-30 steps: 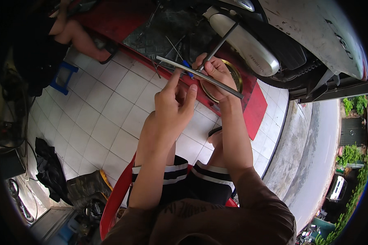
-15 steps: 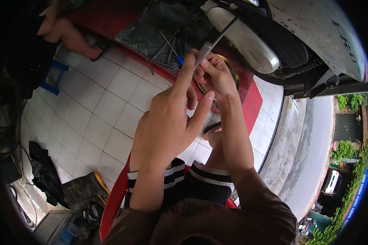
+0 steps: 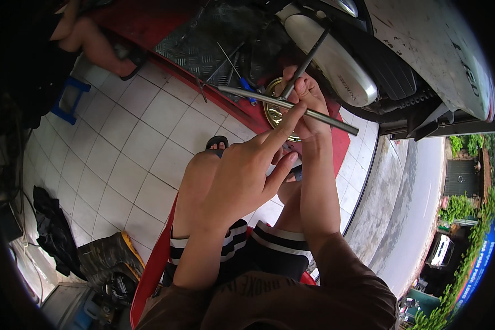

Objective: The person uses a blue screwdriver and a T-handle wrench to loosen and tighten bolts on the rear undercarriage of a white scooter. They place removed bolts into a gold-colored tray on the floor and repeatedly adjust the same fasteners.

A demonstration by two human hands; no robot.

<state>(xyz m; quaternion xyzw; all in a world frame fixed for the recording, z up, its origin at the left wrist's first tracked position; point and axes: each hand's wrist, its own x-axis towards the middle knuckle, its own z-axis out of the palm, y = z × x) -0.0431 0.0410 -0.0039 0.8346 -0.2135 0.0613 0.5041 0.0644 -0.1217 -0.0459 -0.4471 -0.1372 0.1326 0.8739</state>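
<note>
A T-handle wrench [image 3: 335, 123] is in front of me, its crossbar lying crosswise and its shaft slanting up toward the motorbike. My right hand [image 3: 312, 107] grips the wrench close to where shaft and crossbar meet. The forefinger of my left hand [image 3: 242, 173] is stretched out and its tip meets the crossbar. That hand's thumb stands apart, and nothing is held in it. Behind my right hand, partly covered by it, a shiny gold-coloured round dish [image 3: 274, 116] rests on the red platform [image 3: 340, 144].
Several tools, including a blue-handled screwdriver [image 3: 246, 84], lie on the platform's dark metal plate [image 3: 176, 50]. The motorbike [image 3: 327, 58] stands at the upper right. Another person's leg [image 3: 102, 44] and a blue stool [image 3: 71, 100] are at left. A street [image 3: 410, 187] lies at right.
The wrench's crossbar has swung round from nearly end-on to crosswise. My right hand has shifted slightly right and down. My left forefinger has come down toward the right onto the bar.
</note>
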